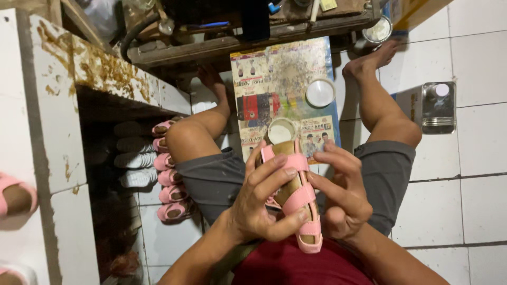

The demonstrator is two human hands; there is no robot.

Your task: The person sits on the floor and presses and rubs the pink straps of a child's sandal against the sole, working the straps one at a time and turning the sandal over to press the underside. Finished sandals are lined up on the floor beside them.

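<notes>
A small pink sandal (297,196) with a tan insole and three pink straps sits upright between my knees. My left hand (260,203) wraps its left side, thumb across the upper strap and fingers on the middle strap. My right hand (343,195) holds the right edge, fingertips pressing beside the straps. Just beyond the sandal's toe, an open round can of white glue (280,132) rests on a printed sheet (282,79), with its white lid (320,92) lying farther up the sheet.
A row of finished pink sandals (168,177) lines the shelf under the stained white counter (53,105) at left. A metal tin (434,105) stands on the white floor tiles at right. A cluttered wooden bench (237,37) is ahead.
</notes>
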